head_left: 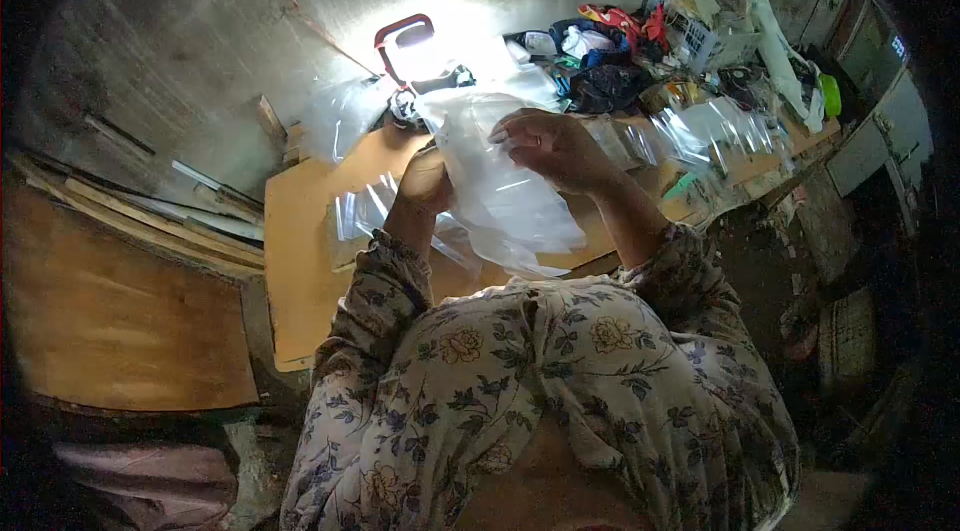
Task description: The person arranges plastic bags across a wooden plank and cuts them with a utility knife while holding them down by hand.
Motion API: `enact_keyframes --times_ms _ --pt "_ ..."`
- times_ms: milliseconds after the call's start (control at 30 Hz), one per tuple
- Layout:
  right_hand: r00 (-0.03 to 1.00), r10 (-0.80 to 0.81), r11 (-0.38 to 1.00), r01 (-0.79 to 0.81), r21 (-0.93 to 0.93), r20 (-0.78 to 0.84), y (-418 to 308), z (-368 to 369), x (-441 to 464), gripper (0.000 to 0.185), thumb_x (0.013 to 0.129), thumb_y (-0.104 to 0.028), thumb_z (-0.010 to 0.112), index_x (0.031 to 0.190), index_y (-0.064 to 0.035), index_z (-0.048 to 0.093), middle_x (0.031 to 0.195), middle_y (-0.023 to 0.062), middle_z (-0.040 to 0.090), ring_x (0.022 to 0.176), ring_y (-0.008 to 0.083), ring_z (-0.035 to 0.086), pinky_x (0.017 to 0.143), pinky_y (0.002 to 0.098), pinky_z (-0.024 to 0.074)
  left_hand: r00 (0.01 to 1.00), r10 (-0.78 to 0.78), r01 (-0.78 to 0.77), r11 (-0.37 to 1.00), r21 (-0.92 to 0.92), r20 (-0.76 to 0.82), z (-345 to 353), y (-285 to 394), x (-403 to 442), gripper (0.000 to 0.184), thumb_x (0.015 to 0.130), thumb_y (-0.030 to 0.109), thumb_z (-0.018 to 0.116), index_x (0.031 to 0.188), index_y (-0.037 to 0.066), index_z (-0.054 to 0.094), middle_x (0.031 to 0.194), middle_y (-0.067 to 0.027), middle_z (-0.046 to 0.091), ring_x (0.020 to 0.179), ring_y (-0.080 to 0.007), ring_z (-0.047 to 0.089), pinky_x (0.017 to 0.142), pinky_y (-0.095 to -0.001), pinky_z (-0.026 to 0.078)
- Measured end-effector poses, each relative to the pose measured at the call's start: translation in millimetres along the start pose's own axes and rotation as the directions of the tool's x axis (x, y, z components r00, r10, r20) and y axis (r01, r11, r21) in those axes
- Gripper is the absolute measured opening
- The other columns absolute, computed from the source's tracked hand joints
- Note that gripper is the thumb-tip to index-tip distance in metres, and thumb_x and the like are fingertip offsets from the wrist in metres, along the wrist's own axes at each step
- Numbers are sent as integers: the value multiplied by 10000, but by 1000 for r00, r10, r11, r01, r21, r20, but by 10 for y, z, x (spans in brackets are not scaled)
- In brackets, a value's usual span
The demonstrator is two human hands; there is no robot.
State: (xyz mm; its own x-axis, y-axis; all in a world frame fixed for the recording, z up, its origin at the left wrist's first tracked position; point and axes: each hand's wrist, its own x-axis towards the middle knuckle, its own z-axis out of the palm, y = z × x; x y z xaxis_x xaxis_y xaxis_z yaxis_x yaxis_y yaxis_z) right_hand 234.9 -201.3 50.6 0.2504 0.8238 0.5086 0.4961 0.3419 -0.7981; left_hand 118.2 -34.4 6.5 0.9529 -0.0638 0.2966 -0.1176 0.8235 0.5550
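Head view, and it's all happening at the table (300, 276): a piece of clear plastic (500, 199) is up between both hands, right in front of the person's chest, its lower end spreading toward the floral shirt (520, 351). Left hand (428, 181) has the plastic's left edge, grasping it with fingers partly out of sight. Over on the other side, the right hand (560, 148) is bent at the plastic's upper right, fingertips against or just before it; whether they pinch it, nobody can tell from here. Behind, a red-framed lamp (403, 43) blazes against the wall (230, 41). More shiny packets (715, 128) lie rightward, below a crate (718, 44).
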Motion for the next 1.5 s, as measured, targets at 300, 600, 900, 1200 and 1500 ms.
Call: enact_keyframes --times_ms 300,600,900,1200,1500 --pt "968 221 961 -196 196 -116 -166 60 -7 102 764 -14 545 857 0 582 888 99 581 702 141 583 621 254 490 983 40 -35 999 31 -178 -344 -64 32 236 872 183 435 979 -4 531 924 -83 581 797 -163 573 710 -287 484" --pt "1000 -29 965 29 262 -3 -35 40 -76 167 802 -117 565 917 4 578 959 107 568 796 155 586 713 280 491 969 34 -19 998 66 -246 -564 -95 18 233 868 169 431 982 -9 529 912 -90 583 766 -163 581 676 -281 495" --pt "977 211 955 -206 212 -2 -166 54 -119 201 807 -90 562 988 -2 573 1039 103 539 856 145 542 777 284 444 988 15 -5 998 60 -156 -385 -73 26 238 860 160 436 994 -15 528 918 -95 583 779 -167 582 685 -280 490" --pt "993 17 995 -28 -92 -117 -42 124 -162 273 715 -111 654 963 -40 567 969 82 560 776 128 576 693 261 473 974 76 -36 982 185 -212 -76 -26 -21 219 850 162 459 989 10 532 879 -64 575 746 -137 564 649 -253 473" --pt "997 67 997 -68 -27 -32 -76 209 -224 667 646 -247 725 1187 -53 388 1109 131 502 997 233 504 842 336 408 942 108 -52 982 181 -318 -121 -31 51 216 877 133 419 1060 46 492 903 -36 563 767 -134 558 681 -257 468"
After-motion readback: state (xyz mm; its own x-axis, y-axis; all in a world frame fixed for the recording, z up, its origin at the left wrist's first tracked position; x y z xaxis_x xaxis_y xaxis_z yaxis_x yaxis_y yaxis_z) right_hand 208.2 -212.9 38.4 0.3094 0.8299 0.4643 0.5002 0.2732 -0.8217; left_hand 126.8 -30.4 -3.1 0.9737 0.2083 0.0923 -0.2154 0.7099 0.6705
